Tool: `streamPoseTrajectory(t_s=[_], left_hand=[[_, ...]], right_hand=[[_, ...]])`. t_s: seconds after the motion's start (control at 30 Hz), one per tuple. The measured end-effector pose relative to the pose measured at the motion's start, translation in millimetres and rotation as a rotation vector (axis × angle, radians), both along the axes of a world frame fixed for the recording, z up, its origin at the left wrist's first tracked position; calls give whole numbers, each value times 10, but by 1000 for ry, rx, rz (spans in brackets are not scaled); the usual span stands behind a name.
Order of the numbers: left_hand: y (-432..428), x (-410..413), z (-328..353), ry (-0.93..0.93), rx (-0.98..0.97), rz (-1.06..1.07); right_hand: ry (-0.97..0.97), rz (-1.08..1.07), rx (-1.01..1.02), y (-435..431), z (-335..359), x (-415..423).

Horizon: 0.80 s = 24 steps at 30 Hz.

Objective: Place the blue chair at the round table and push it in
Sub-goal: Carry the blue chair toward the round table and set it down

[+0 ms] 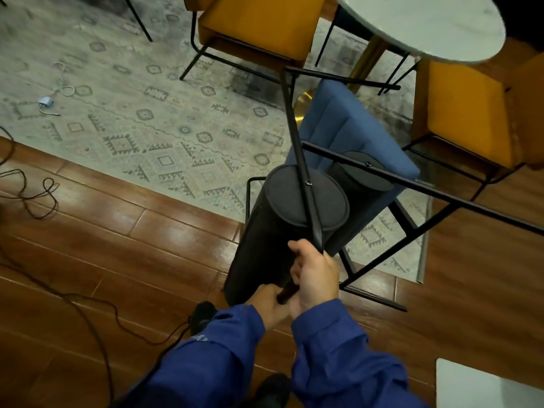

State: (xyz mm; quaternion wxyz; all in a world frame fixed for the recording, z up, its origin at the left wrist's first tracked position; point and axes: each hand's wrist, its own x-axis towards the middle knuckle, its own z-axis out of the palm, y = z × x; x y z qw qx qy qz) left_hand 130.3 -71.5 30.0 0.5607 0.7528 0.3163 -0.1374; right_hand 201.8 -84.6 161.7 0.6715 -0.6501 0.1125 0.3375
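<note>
At the rug's near corner, short of the round desk (pixel 426 25), the blue chair (pixel 338 134) is tipped over with its black legs pointing up and towards the camera, so it is not yet on its feet. The right grip (pixel 315 278) is wrapped round a black frame bar (pixel 297 148). The left grip (pixel 265 301), partly hidden just below it, appears to be closed on the same bar's lower end. By my reading the carry is nearly done. Righting the chair, setting it down and pushing it in are all left to do. The open slot lies between the two yellow chairs (pixel 259 25) (pixel 465 113), with the desk's gold pedestal base (pixel 304 103) showing behind the blue upholstery. That gap looks snug: the raised legs reach close under the desk rim and towards the right yellow chair, so turning the chair upright risks a knock. The rug (pixel 132 113) edge runs under the chair and may catch a foot. Loose cables (pixel 88 304) trail over the wood floor (pixel 117 245) to the left.
</note>
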Motion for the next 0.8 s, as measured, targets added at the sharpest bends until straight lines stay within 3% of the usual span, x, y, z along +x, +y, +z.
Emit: streamPoseTrajectory(t_s=[0.03, 0.2, 0.27, 0.43, 0.63, 0.8], left_hand=[[-42, -111, 102, 113, -136, 102], [74, -182, 6, 170, -134, 298], [-123, 149, 562, 151, -47, 248], [-43, 261, 572, 161, 62, 204], [-58, 404, 715, 232, 110, 46], [-185, 591, 984, 290, 218, -47]], right_hand=[[9, 2, 15, 1, 36, 6], [-15, 62, 61, 115, 231, 53], [-78, -2, 198, -301, 664, 389], [-187, -38, 274, -350, 557, 483], [28, -74, 69, -431, 107, 170], [49, -265, 165, -615, 273, 384]])
